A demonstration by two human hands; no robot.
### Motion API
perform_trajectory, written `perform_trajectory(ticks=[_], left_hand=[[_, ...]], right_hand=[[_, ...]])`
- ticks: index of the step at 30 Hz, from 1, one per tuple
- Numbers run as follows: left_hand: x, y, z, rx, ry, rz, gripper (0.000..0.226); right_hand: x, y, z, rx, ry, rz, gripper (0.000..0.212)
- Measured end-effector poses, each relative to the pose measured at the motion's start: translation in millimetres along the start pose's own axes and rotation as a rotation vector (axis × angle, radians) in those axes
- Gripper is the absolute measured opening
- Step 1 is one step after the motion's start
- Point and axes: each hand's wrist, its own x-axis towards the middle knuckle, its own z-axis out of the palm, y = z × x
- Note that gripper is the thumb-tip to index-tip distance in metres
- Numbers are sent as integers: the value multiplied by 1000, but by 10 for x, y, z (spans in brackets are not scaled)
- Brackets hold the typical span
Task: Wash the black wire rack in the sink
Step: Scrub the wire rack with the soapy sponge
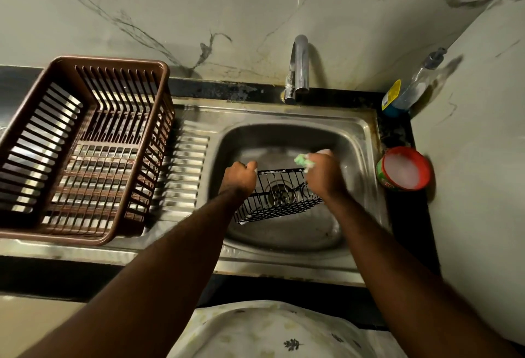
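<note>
Scrubbing is under way: the black wire rack [277,195] sits tilted in the middle of the sink [287,264] basin, right over the drain, which shows through its wires. White suds fleck the rack's far rim at 12 o'clock and cling to its near corner at 7 o'clock, so soap is on at least part of it. I'd call this the lathering stage, roughly midway. The rest of the wires look bare, and a rinse is yet to come.

Left hand [240,177] is at the rack's 10 o'clock corner, knuckles up, fingers curled down around the rim wire to steady it. Right hand [324,175] is at the 2 o'clock corner, wrist bent, fingers bunched around a green sponge [304,161] that pokes out foamy above the far rim. Both forearms reach in from 6 o'clock, angled toward each other.

Widening out: the tap [298,65] stands at the sink's 12 o'clock, and no water is visible from its spout. A red tub [403,168] of white soap waits at 3 o'clock, a clear pump bottle [417,84] leans at 1 o'clock, and a brown plastic basket [85,144] rests on the drainboard at 9 o'clock.
</note>
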Motion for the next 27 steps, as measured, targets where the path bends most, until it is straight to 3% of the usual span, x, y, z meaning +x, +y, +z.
perform_trajectory(ticks=[5, 8, 10, 13, 18, 22, 27], left_hand=[[30, -57, 19, 64, 11, -15, 43], [15, -106, 11, -8, 2, -67, 46], [18, -134, 32, -17, 6, -56, 45], [27, -142, 32, -11, 20, -49, 39], [20, -89, 18, -62, 13, -36, 33], [17, -64, -6, -92, 19, -62, 40], [19, -63, -21, -145, 48, -80, 42]], right_hand=[[-302, -585, 463, 88, -33, -330, 22], [-273, -514, 431, 93, -55, -356, 27], [-162, -286, 352, 42, -52, -315, 22], [-30, 115, 146, -25, -22, -105, 15], [133, 415, -72, -143, -45, 85, 27], [-16, 255, 30, -89, 16, 90, 45], [-355, 121, 18, -171, -8, 94, 42]])
